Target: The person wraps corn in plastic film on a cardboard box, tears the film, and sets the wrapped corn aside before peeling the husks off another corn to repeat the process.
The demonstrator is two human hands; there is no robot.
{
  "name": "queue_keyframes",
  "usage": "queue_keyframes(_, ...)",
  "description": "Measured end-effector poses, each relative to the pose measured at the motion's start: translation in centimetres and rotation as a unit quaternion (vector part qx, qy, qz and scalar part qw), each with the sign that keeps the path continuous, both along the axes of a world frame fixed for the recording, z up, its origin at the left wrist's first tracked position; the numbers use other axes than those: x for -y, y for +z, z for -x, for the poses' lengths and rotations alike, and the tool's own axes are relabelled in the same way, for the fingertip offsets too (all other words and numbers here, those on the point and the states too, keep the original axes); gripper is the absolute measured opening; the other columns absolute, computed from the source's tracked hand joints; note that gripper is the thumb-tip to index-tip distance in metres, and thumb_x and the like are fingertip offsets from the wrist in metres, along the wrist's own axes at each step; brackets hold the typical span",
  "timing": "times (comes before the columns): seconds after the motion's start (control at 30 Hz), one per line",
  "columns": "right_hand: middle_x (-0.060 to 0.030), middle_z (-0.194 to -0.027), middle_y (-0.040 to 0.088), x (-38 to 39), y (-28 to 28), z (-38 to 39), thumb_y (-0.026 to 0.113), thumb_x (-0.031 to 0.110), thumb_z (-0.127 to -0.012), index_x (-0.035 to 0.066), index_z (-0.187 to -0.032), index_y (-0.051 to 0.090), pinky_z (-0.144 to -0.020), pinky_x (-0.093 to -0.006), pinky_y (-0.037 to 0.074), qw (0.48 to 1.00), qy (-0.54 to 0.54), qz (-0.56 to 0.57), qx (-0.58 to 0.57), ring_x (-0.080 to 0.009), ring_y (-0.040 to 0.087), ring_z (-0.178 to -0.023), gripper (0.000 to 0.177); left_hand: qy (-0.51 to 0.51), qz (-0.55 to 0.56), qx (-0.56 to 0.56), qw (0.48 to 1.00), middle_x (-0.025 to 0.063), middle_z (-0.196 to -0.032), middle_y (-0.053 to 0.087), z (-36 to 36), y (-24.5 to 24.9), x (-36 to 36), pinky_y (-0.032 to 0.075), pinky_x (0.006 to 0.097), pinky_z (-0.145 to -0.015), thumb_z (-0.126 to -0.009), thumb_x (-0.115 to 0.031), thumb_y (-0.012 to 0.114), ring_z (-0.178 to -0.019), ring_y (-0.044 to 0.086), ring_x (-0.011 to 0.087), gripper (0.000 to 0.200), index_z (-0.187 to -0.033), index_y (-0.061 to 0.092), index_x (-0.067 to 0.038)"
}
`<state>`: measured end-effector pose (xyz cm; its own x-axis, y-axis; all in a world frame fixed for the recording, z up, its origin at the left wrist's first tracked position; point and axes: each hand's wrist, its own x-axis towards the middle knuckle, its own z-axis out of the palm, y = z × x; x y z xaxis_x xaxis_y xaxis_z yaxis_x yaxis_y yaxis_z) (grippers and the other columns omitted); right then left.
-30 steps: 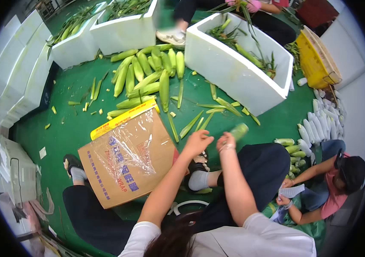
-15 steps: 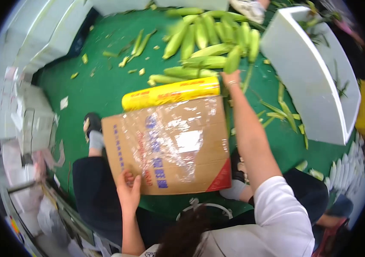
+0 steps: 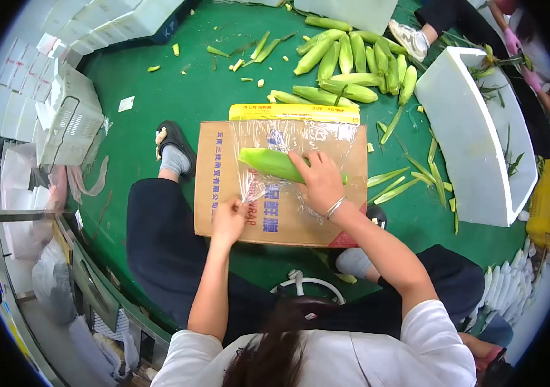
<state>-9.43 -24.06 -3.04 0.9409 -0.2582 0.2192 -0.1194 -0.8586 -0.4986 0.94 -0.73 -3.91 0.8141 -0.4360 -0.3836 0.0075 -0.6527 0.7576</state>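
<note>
My right hand is closed around an ear of corn in its green husk, lying across the top of a cardboard box. Clear plastic wrap stretches over the box from a yellow roll of cling film at the box's far edge. My left hand pinches the near end of the wrap, gathered into a point left of the corn. Several more ears of corn lie in a heap on the green floor beyond the roll.
A white foam box with husk scraps stands on the right. White crates are stacked at left. Loose husk leaves and bits are scattered over the green floor. Another person's shoe is beside the corn heap; wrapped white packs lie lower right.
My right hand has come back from the heap with an ear of corn, now on the box. My left hand has moved from the box's near left onto the wrap, pulling it to a point.
</note>
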Motion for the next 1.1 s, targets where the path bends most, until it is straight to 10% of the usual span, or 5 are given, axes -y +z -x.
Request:
queue_keyframes(0.17, -0.0109, -0.106, 0.054, -0.4, 0.7, 3.4, 0.077, 0.012, -0.066, 0.013, -0.135, 0.047, -0.088, -0.0404, 0.045, 0.995, 0.091, -0.023, -0.035, -0.0322, 0.049, -0.103, 0.075, 0.218, 0.394, -0.159, 0.878, 0.0154, -0.091, 0.07, 1.6, 8.0, 0.3, 0.051, 0.0281, -0.074, -0.09, -0.007, 0.06, -0.078, 0.066, 0.0186, 0.015, -0.086, 0.066, 0.006)
queue_keyframes(0.4, -0.0128, -0.111, 0.053, 1.5, 2.2, 2.5, 0.075, 0.009, -0.067, 0.011, -0.13, 0.05, -0.092, -0.0412, 0.043, 0.994, 0.089, -0.046, -0.038, -0.0331, 0.049, -0.107, 0.068, -0.341, 0.006, 0.326, 0.881, 0.0161, -0.114, 0.051, 0.4, 2.4, 6.8, 0.042, 0.0442, -0.092, -0.071, -0.044, 0.078, -0.108, 0.048, 0.035, 0.072, -0.127, 0.051, -0.007)
queue_keyframes(0.73, -0.0113, -0.085, 0.062, -1.2, -2.2, 10.6, 0.061, -0.003, -0.077, 0.002, -0.096, 0.068, -0.072, -0.0334, 0.049, 0.986, -0.086, -0.135, 0.052, -0.0259, 0.06, -0.08, 0.021, -0.447, -0.008, 0.298, 0.843, 0.0189, -0.108, 0.052, -3.9, 1.7, 6.0, 0.044, 0.0447, -0.089, -0.065, -0.024, 0.083, -0.105, 0.052, 0.0374, 0.072, -0.124, 0.047, -0.003)
queue_keyframes(0.97, -0.0085, -0.081, 0.066, -2.3, 0.2, 12.0, 0.06, 0.003, -0.089, -0.002, -0.094, 0.066, -0.059, -0.0272, 0.052, 0.769, -0.356, -0.505, 0.165, -0.0153, 0.064, -0.065, 0.01, -0.497, -0.029, 0.35, 0.793, 0.0152, -0.109, 0.05, 3.0, 3.6, 2.8, 0.041, 0.0417, -0.089, -0.062, -0.016, 0.082, -0.106, 0.049, 0.0338, 0.07, -0.123, 0.049, -0.006)
queue_keyframes(1.1, -0.0174, -0.095, 0.059, -7.0, 0.9, 8.8, 0.061, 0.018, -0.086, -0.001, -0.098, 0.06, -0.082, -0.0411, 0.046, 0.971, -0.185, -0.146, 0.035, -0.0312, 0.058, -0.093, 0.023, -0.514, -0.044, 0.19, 0.835, 0.0151, -0.113, 0.048, 2.3, 4.0, 3.6, 0.038, 0.0417, -0.092, -0.061, -0.018, 0.083, -0.108, 0.046, 0.0333, 0.072, -0.123, 0.049, -0.005)
